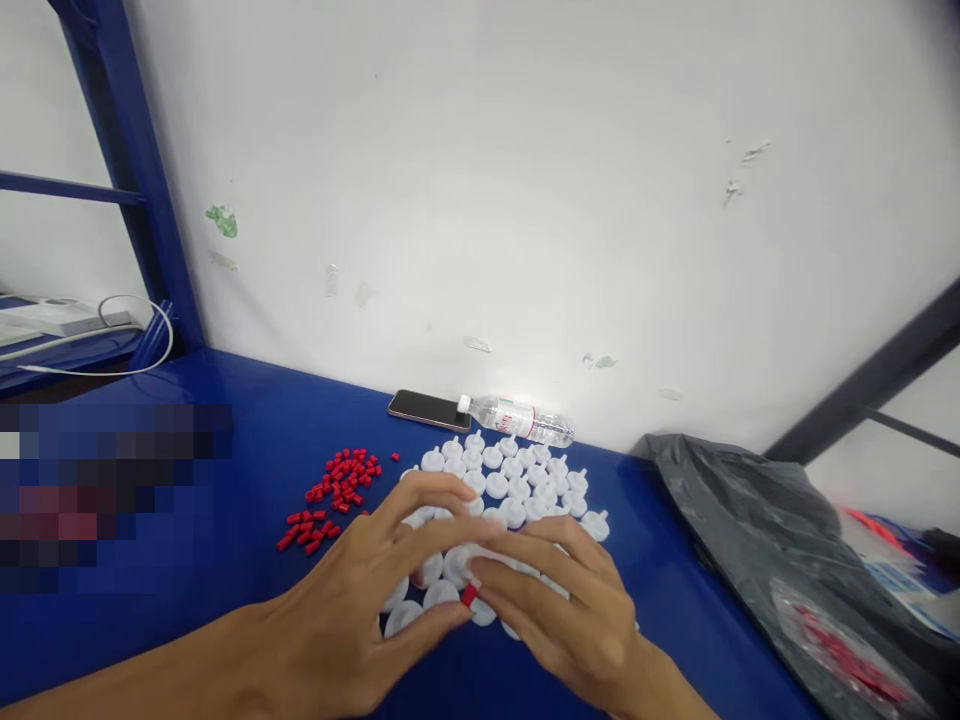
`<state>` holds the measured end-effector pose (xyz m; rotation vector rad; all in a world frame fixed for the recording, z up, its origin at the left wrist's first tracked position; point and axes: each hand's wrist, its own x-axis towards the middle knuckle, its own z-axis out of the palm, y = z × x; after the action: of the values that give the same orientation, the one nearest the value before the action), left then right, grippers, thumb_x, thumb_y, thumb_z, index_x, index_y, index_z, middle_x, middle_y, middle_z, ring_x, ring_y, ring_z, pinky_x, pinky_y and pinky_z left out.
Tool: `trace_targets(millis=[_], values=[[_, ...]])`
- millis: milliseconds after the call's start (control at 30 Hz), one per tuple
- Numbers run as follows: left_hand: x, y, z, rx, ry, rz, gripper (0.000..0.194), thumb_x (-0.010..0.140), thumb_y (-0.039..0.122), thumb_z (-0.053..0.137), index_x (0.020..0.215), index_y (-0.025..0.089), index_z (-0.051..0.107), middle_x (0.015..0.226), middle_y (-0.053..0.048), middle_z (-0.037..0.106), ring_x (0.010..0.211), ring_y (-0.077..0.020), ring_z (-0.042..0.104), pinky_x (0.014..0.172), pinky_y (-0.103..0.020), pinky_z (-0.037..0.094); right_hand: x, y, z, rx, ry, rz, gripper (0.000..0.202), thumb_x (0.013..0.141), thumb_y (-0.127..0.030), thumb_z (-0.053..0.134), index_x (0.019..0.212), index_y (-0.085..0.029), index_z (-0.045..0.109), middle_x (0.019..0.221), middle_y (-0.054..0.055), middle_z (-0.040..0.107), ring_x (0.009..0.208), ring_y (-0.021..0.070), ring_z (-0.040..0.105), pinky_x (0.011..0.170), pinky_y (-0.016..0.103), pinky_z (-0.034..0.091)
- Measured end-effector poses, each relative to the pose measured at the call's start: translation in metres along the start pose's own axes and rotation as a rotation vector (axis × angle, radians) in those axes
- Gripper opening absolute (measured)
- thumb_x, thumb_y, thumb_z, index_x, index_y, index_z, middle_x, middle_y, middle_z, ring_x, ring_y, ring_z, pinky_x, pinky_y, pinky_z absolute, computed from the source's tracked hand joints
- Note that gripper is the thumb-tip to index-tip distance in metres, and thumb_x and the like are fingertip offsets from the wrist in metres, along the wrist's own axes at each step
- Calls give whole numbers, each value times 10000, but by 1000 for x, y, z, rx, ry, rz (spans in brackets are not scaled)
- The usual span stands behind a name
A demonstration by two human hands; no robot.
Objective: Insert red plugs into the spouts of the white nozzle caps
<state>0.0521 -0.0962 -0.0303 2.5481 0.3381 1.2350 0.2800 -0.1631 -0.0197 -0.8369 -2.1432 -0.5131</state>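
Over the near part of the blue worktop (330, 420), the person's two hands meet low among many white round parts (496, 486), most with a short stem. Between them is a small red piece (469, 595), its lower side against the left thumb and its other side by the right fingertips. The left hand (337, 605) arches over from one side and the right hand (581, 600) curls in from the other; neither looks released, but blur and overlap leave me unable to tell which grip bears the red piece, or whether either holds a white part. The step in hand looks like close fingertip work on that red piece; as a judgement, the next move calls for a light, steady pinch and careful alignment, since the piece is small and could slip. Loose red pieces (345, 490) lie in a scatter left of the white parts. As for writing, the clear bottle (517, 418) lying by the wall (480, 200) has a label with red marks too small to read, and its cap end is at the dark-screened phone (427, 408), which shows no brand. Toward the right, a clear packet (847, 650) with red contents rests on dark grey plastic (735, 530); no lettering can be made out on either.
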Motion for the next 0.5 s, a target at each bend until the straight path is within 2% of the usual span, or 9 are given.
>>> trace_targets(millis=[100,167,233,300,400,500], values=[[-7,3,0,-19,-48,-52,755,874,287,673,1547,203,343,1466,-159,539,1195,-225,640,871,-267,629,-2,-4,-3,-43,-34,-83,239,905,-118,682,1130,-184,723,1154,47,770,768,171,652,644,315,573],[-12,4,0,-40,-53,-60,787,844,310,696,1546,209,354,1410,-141,611,1181,-237,661,956,-303,603,-3,-8,-4,-42,-68,-108,250,942,-127,628,1167,-188,716,1208,32,747,724,153,641,600,307,563],[-12,6,1,-96,-48,-76,713,811,319,714,1473,230,465,1250,-98,718,1045,-218,719,908,-275,611,-2,-13,-5,-39,-91,-113,248,971,-134,572,1161,-196,719,1219,3,740,686,140,638,554,304,554],[-6,8,0,-166,-118,-114,556,786,293,714,1327,240,599,1051,-38,773,854,-175,735,728,-205,610,-1,-16,-4,-36,-102,-126,245,988,-134,539,1132,-189,729,1218,-19,738,675,132,640,521,300,545],[7,11,-3,-294,-321,-236,309,744,204,699,1053,205,713,790,34,734,652,-118,659,538,-157,511,2,-17,-4,-28,-143,-143,258,1013,-145,501,1124,-167,733,1241,-12,728,698,133,648,509,300,538],[13,13,-4,-417,-397,-335,211,698,149,683,904,175,722,714,53,688,633,-106,624,548,-160,489,4,-16,-6,-37,-155,-138,265,1025,-164,488,1126,-178,733,1234,-18,734,710,134,657,549,300,559]])
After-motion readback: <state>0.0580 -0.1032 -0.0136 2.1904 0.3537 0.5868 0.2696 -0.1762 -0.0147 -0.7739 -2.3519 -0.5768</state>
